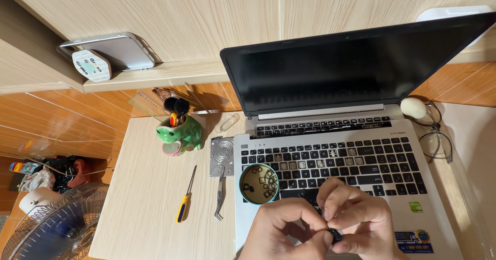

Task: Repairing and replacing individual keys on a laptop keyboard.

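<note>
An open silver laptop (361,136) with a dark screen lies on the light wooden desk (139,208); several black keycaps are off its keyboard (330,162), showing pale gaps. A small round teal tin (259,183) sits on the laptop's left side and holds several loose keycaps. My left hand (281,229) and my right hand (356,216) meet over the laptop's front. Together they pinch a small black keycap (335,233) between fingertips.
Left of the laptop lie a yellow-handled screwdriver (185,198), metal tweezers (220,198) and a small metal plate (221,156). A green frog-shaped holder (180,133) stands behind them. Glasses (436,136) rest at the right. A phone (111,51) leans on the ledge. A fan (51,224) stands at lower left.
</note>
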